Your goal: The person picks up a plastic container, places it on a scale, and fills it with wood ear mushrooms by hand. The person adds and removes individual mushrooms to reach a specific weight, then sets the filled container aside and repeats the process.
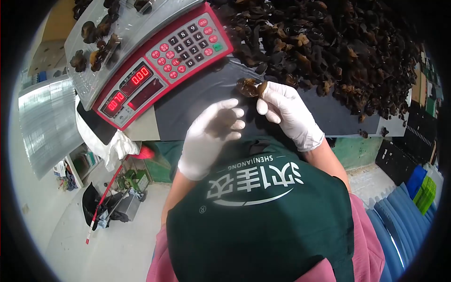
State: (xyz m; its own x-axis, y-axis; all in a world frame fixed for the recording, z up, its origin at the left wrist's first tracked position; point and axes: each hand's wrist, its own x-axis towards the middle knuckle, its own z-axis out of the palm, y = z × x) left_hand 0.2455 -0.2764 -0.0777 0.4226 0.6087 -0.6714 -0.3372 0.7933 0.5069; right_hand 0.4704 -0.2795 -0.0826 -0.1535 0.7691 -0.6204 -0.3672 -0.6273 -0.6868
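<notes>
My right hand (292, 114), in a white glove, pinches a brown, glossy wood ear mushroom (247, 88) between thumb and fingers above the dark table cover. To its left is my left hand (202, 138), also gloved in white, its fingers loosely curved and apart with nothing in them. The left hand does not touch the mushroom. A large heap of dark wood ear mushrooms (324, 47) spreads over the table's far right. At the upper left stands a red digital scale (162, 66) with lit red digits. Several mushroom pieces (101, 51) lie on its clear tray (136, 30).
A dark sheet (188, 108) covers the table in front of the heap. White cloth (110, 148) hangs below the scale. On the floor at left are a red pole (101, 202) and a black bag (94, 199). Blue corrugated sheets (401, 216) stand at right.
</notes>
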